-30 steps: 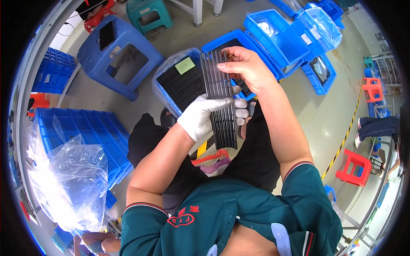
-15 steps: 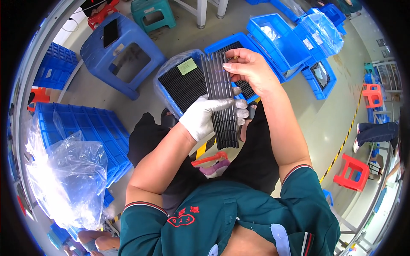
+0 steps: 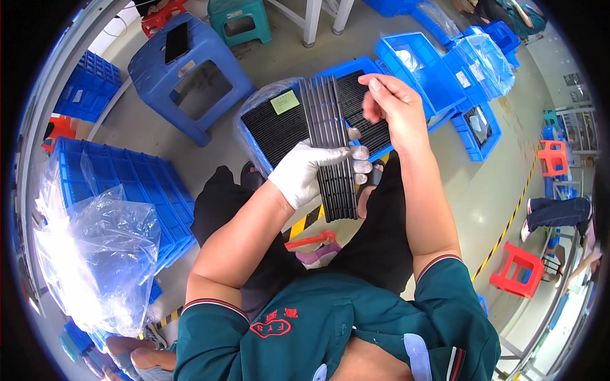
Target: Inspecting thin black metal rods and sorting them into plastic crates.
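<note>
My left hand point(image 3: 311, 166), in a white glove with grey-stained fingertips, is closed round a bundle of slim black rods point(image 3: 325, 114). The rods lie side by side in a flat row, upright and slightly tilted, with the thumb across their front. To the right of the bundle's upper end, my bare right hand point(image 3: 397, 108) is lifted apart from it. Its fingers are loosely bent and I see nothing between them. Beneath the hands, a plastic-lined blue crate point(image 3: 244, 141) holds many similar black rods with a yellow-green note point(image 3: 284, 101) on top. A second blue crate point(image 3: 367, 63) of rods adjoins it.
A blue stool point(image 3: 213, 47) with a dark phone point(image 3: 177, 43) stands at the far left. Stacked blue crates point(image 3: 121, 184) and clear plastic film point(image 3: 114, 241) are on the left. More blue bins point(image 3: 413, 47) stand at the far right. A red stool point(image 3: 518, 270) is at the right.
My right hand has let go of the upper part of the rods and moved right, away from them. My left hand keeps its hold. The view has shifted slightly.
</note>
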Demonstrator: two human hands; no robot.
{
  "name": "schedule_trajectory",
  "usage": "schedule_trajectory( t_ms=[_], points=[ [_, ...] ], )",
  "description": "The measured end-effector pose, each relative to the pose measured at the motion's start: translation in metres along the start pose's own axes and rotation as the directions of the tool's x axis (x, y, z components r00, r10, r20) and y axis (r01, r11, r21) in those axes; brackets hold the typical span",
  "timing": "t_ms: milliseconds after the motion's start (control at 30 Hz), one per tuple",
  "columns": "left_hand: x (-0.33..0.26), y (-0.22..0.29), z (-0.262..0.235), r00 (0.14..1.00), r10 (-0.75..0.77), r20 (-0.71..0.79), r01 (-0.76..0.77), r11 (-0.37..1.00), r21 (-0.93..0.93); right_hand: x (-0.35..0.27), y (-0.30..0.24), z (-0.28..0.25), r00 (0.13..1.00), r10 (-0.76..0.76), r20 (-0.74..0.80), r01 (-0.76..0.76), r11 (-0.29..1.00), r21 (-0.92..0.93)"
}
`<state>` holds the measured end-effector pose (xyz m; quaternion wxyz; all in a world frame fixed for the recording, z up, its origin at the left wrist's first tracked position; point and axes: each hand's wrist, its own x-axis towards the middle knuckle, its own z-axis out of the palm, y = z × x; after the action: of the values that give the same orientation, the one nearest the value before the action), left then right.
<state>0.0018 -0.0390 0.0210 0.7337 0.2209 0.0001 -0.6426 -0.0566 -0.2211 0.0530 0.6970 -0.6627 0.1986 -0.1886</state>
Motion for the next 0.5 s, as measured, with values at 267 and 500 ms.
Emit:
schedule_trajectory(
  t_ms=[267, 500],
  points=[
    [0.0, 0.008, 0.007, 0.991, 0.075, -0.113, -0.075, 0.997, 0.011, -0.013, 0.004, 0.009, 0.992, -0.099, 0.077, 0.101, 0.994, -0.031],
    [0.0, 0.009, 0.002, 0.978, 0.116, -0.173, -0.097, 0.989, 0.116, -0.018, 0.013, 0.021, 0.975, -0.17, 0.146, 0.203, 0.945, -0.257]
  ],
)
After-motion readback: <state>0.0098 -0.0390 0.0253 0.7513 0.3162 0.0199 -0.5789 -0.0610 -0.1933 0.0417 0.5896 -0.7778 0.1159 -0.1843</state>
